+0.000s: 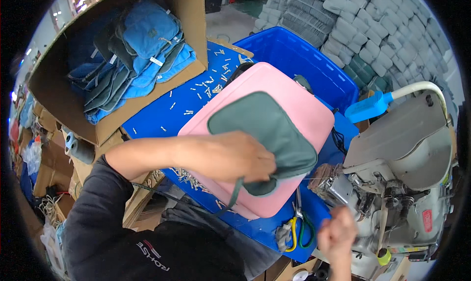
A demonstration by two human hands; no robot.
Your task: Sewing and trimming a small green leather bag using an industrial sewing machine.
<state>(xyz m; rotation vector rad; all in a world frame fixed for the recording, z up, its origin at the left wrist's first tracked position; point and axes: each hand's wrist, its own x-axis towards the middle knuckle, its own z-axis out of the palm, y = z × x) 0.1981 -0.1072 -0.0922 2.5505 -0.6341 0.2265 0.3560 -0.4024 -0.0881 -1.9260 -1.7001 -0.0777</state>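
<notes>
A dark green fabric piece [260, 126] with rounded corners and a sewn edge lies on a pink rounded block [301, 97]. My left hand [245, 158] reaches across it from the left, fingers curled down and pinching the green fabric near its lower edge. A narrow green strip [235, 195] hangs from that edge, and a smaller flap of the fabric shows below my fingers. Thin pale thread runs from the cloth toward the sewing machine [402, 192]. My right hand [338, 232] is closed in a fist in front of the machine, slightly blurred; whatever is inside is hidden.
Scissors [297, 227] with yellow and green handles lie on the blue tabletop [265, 232]. Small pale clips [211, 84] are scattered there. A cardboard box [191, 30] holds blue and green pieces. Behind are a blue bin [304, 55] and stacked grey pieces [363, 26]. Thread spools [81, 151] stand left.
</notes>
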